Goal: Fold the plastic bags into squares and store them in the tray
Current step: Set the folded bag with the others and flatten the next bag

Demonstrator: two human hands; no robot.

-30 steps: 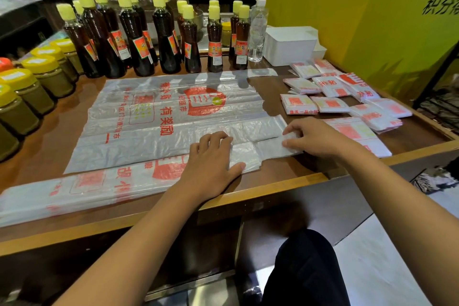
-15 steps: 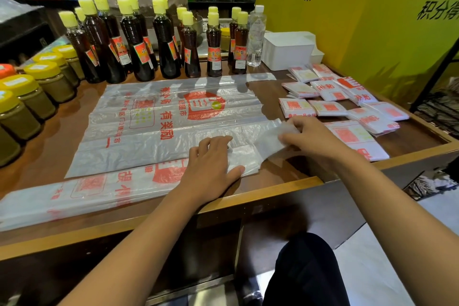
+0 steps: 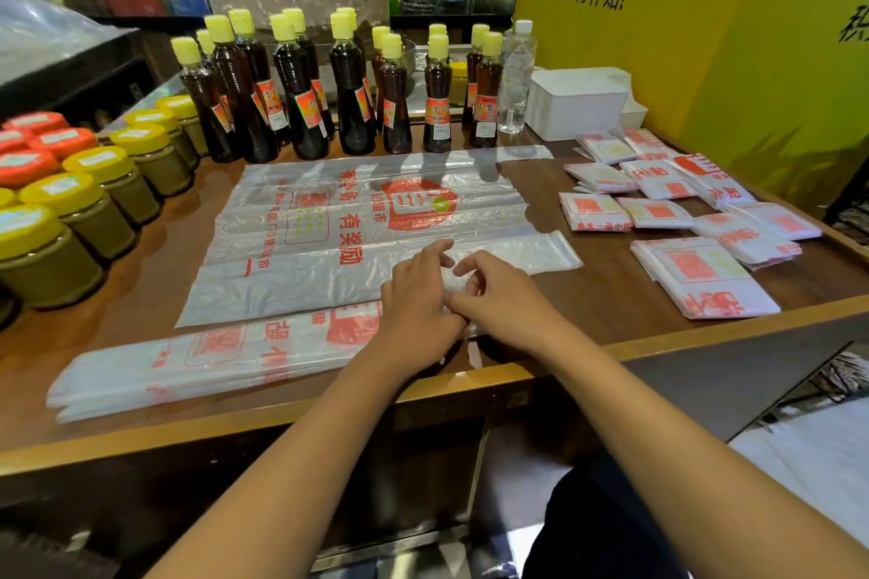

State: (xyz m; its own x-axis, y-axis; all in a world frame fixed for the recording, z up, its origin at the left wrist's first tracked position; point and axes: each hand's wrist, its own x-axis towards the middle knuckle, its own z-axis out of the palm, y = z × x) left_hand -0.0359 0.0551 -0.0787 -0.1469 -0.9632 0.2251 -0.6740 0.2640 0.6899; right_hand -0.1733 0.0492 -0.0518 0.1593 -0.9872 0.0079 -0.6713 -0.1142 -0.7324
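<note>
A clear plastic bag folded into a long strip with red print lies along the table's near edge. My left hand rests on its right end. My right hand lies beside the left one, fingers curled, pinching the strip's folded-over end against it. Behind them a flat unfolded bag with red lettering covers the table's middle. Several bags folded into squares lie on the right of the table. A white tray stands at the back right.
Dark sauce bottles with yellow caps line the back. Jars with yellow and orange lids stand at the left. A clear water bottle stands beside the tray. A yellow wall closes the right side. The wooden table edge runs in front.
My right hand has lifted the strip's right end and carried it leftward over onto the strip, meeting my left hand. The view has tilted slightly.
</note>
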